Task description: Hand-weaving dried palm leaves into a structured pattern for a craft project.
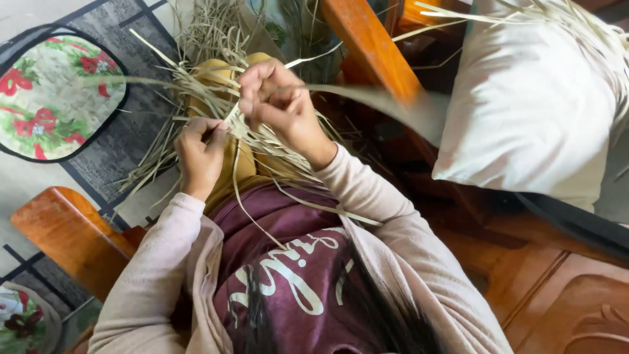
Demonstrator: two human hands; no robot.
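The bundle of pale straw strips [216, 98] lies across the person's lap, over the yellow trousers [239, 167]. The left hand [200, 154] pinches a few strips at the bundle's near edge, its grip closed on them. The right hand [278, 105], just beside, clasps strands above the bundle. A white cushion [531, 105] sits well apart from the bundle.

My pale straw strips [216, 98] lie over mustard-yellow trousers [239, 167]. My top [288, 262] is maroon with white lettering, my cardigan [164, 275] beige. The cushion [56, 98] shows red flowers on green.
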